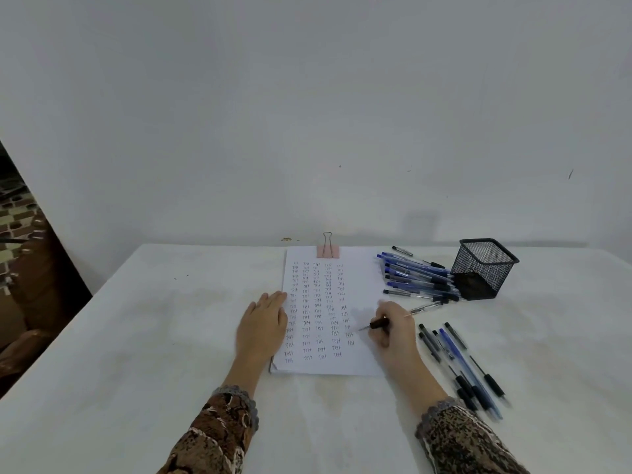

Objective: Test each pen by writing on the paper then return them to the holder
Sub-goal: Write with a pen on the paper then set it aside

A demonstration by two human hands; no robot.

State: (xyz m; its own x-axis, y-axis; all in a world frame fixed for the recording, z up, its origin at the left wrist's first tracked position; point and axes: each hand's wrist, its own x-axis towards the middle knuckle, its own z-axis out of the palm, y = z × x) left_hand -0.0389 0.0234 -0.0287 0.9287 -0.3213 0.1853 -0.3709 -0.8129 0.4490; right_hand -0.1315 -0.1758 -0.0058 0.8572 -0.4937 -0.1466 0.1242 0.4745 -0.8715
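Note:
A white paper stack (pixel 362 278) lies on the table, covered in columns of the handwritten word "Test". My left hand (pixel 263 325) rests flat on its left edge. My right hand (pixel 396 325) grips a dark-grip pen (pixel 376 324) with its tip at the right side of the sheet. A black mesh pen holder (pixel 482 268) stands at the back right. A pile of blue pens (pixel 417 277) lies just left of the holder. Several more pens (pixel 461 364) lie to the right of my right hand.
A pink binder clip (pixel 327 251) holds the top of the paper at the table's far edge. The white table (pixel 154 336) meets a plain wall behind. A dark doorway with brown items (pixel 27 268) is at the left.

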